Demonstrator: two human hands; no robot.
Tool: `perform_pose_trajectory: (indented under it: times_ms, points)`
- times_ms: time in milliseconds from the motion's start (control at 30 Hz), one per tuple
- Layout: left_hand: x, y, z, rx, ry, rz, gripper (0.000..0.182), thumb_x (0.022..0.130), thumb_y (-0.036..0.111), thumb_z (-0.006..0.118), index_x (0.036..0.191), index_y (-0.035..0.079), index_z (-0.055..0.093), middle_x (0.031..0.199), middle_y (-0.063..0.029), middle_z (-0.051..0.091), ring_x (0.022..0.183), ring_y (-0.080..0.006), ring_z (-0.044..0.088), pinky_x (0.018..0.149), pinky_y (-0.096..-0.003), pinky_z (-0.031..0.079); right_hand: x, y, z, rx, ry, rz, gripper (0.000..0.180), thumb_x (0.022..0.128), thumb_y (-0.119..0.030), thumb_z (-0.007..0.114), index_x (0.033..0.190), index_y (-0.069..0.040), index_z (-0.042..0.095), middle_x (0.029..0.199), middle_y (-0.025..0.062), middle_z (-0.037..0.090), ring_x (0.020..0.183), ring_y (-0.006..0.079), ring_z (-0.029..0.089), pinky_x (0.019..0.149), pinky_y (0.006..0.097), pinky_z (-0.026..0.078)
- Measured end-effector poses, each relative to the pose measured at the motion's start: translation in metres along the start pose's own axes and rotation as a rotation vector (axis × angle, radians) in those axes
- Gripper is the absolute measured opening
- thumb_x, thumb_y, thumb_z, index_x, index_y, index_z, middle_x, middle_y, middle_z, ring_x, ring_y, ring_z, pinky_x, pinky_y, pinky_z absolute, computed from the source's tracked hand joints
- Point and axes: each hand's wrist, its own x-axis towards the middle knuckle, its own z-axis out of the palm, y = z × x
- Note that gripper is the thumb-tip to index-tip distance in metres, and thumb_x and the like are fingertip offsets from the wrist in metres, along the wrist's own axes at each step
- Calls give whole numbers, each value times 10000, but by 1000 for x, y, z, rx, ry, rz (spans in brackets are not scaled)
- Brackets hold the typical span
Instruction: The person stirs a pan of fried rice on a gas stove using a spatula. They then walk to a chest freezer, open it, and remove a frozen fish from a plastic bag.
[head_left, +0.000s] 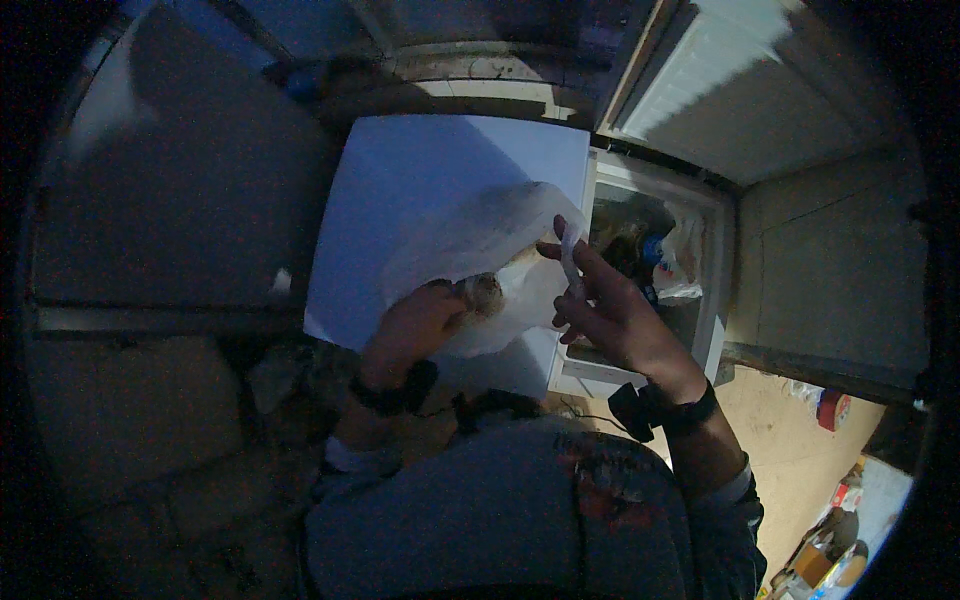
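Observation:
A translucent white plastic bag (480, 225) lies spread on a flat white panel (405, 165) before me. My right hand (604, 300) holds the bag's gathered edge, which passes between its fingers at the panel's right side. At the bag's mouth, my left hand (424, 319) has its fingers curled against a brownish lump (484, 292). Shadow and the hand hide part of this lump, so its kind is unclear. Both wrists wear dark bands, the right one with a small black box (634, 411) on it.
Right of the panel is an open white-framed compartment (716, 262) containing plastic-wrapped items (679, 262). A raised lid (750, 97) stands behind it. A large dark panel (187, 202) is at left. At lower right, a red tape roll (834, 410) and a box of assorted goods (817, 562) lie on the floor.

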Motion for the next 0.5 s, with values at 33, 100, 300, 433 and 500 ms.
perform_pose_trajectory:
  times_ms: [33,100,300,433,500]
  points:
    - [-2,3,-3,-74,37,-92,230,945,237,546,1019,44,648,993,-195,636,969,-390,616,854,-473,492,1,0,2,17,6,-1,629,945,-139,648,1492,-24,360,859,121,687,662,151,693,609,306,586]
    - [0,6,-10,-191,-26,-378,240,963,251,550,1029,43,650,988,-200,658,948,-399,629,856,-474,499,2,-2,4,-14,-2,46,612,955,-118,620,1503,-67,352,1003,122,654,746,156,670,639,303,579]
    - [13,-12,-1,-484,259,-334,270,918,267,639,1100,71,670,1006,-177,678,966,-388,633,883,-476,494,5,10,3,-278,99,-103,505,922,-154,673,1368,-19,478,1180,162,639,727,200,691,641,359,539]
    - [12,-18,31,-399,-32,-72,297,844,206,701,1107,70,674,1044,-159,664,1010,-365,608,924,-457,473,5,23,1,-392,89,-97,577,946,-74,601,1478,-116,382,1248,125,590,857,179,636,700,329,550]
    - [14,-19,40,-334,-156,-1,329,824,195,715,1126,71,665,1064,-158,654,1030,-361,595,944,-445,462,6,27,1,-412,72,-94,633,967,-39,559,1541,-169,327,1256,105,575,905,150,611,707,296,568]
